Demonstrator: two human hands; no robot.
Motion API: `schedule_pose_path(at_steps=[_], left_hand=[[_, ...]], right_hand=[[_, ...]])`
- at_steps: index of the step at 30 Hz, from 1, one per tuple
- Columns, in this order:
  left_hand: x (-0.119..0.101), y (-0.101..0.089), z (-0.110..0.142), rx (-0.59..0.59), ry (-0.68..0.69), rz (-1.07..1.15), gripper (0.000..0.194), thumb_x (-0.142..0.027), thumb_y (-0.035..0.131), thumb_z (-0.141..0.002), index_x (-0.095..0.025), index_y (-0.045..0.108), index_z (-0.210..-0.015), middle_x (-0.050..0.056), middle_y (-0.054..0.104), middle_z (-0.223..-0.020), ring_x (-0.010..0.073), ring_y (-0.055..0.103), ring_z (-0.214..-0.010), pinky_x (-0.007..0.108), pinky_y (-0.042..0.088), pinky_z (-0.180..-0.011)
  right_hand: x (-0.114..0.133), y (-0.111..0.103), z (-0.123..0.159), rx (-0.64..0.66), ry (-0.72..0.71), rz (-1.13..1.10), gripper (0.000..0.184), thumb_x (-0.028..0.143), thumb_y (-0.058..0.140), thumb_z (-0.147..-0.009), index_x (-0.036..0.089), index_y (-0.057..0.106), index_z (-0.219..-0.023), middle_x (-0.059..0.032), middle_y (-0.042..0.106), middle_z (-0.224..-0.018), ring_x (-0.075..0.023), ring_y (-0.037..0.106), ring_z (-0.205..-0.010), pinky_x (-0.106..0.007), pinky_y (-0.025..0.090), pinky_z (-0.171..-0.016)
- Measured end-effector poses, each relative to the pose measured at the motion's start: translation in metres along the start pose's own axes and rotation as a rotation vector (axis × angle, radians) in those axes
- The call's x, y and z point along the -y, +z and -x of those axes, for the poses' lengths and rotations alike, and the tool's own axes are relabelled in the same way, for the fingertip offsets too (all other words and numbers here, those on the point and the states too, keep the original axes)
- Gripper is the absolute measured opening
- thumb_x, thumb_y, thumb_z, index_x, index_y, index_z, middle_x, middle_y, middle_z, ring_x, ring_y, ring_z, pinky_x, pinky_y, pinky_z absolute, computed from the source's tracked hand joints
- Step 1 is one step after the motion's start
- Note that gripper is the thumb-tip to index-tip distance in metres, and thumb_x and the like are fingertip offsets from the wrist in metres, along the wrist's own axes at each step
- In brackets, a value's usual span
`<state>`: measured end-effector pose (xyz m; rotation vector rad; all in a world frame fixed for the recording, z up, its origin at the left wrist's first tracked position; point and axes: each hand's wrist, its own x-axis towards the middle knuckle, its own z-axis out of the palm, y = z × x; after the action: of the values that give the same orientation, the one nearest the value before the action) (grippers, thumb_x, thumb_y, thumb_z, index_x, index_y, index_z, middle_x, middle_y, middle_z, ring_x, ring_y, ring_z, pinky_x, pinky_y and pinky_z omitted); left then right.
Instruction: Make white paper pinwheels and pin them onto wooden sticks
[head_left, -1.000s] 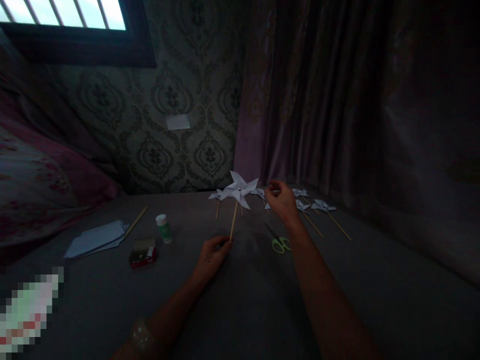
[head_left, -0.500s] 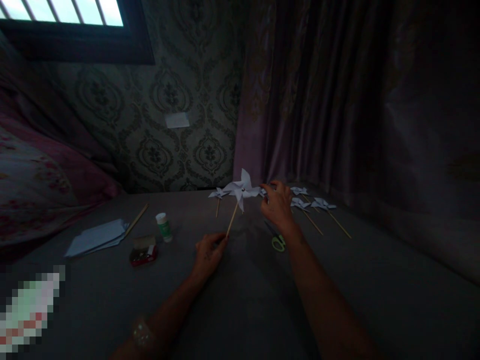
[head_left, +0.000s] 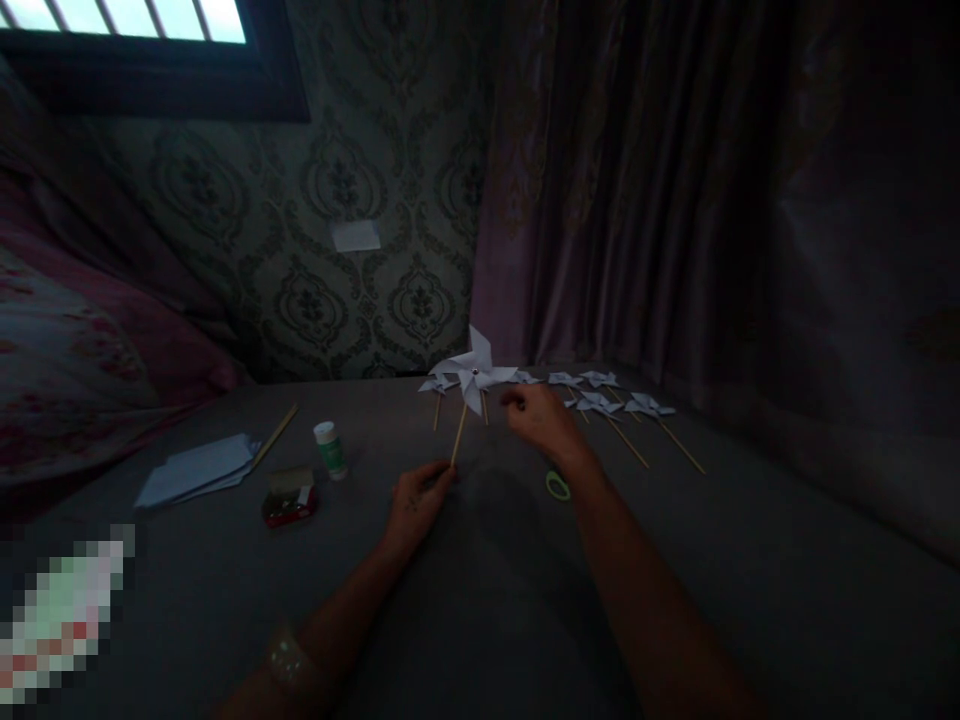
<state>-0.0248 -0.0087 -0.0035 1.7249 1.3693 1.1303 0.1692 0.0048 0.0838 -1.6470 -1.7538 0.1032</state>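
Observation:
My left hand [head_left: 414,508] is closed around the lower end of a thin wooden stick. At the top of that stick, tilted slightly right, a white paper pinwheel [head_left: 475,372] stands up with a small dark pin at its centre. To the right of the blades, my right hand [head_left: 541,418] hovers with its fingers curled in and nothing visible in them. It is apart from the pinwheel. Green-handled scissors [head_left: 557,487] lie beneath the right wrist, partly hidden by it.
Several finished pinwheels [head_left: 600,404] lie along the back right of the grey surface. On the left are a stack of white paper [head_left: 196,470], wooden sticks [head_left: 276,434], a glue stick [head_left: 330,452] and a small open red box [head_left: 289,503]. Curtains [head_left: 585,200] hang behind.
The held pinwheel has turned on its stick and shifted slightly left and up. My right hand has drawn its fingers in and moved a little lower and left.

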Motion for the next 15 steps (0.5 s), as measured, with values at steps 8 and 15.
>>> schedule_pose_path(at_steps=[8, 15], left_hand=[[0.001, 0.0, -0.001, 0.031, 0.0, -0.025, 0.034, -0.047, 0.053, -0.073, -0.02, 0.073, -0.076, 0.005, 0.074, -0.085, 0.0256, 0.066, -0.089, 0.034, 0.047, -0.084], [0.003, 0.001, -0.001, 0.027, -0.019, 0.017, 0.032, -0.046, 0.056, -0.071, -0.02, 0.074, -0.076, 0.004, 0.074, -0.085, 0.0262, 0.066, -0.089, 0.034, 0.047, -0.083]], right_hand=[[-0.001, -0.002, 0.003, -0.245, -0.057, 0.23, 0.05, 0.008, 0.047, -0.074, 0.018, 0.06, -0.121, -0.0142, 0.053, -0.123, -0.0289, 0.046, -0.113, -0.041, 0.039, -0.093], [0.01, 0.006, 0.006, 0.119, -0.153, 0.062, 0.039, 0.012, 0.045, -0.076, 0.022, 0.07, -0.105, -0.006, 0.066, -0.108, -0.0195, 0.057, -0.102, -0.028, 0.041, -0.087]])
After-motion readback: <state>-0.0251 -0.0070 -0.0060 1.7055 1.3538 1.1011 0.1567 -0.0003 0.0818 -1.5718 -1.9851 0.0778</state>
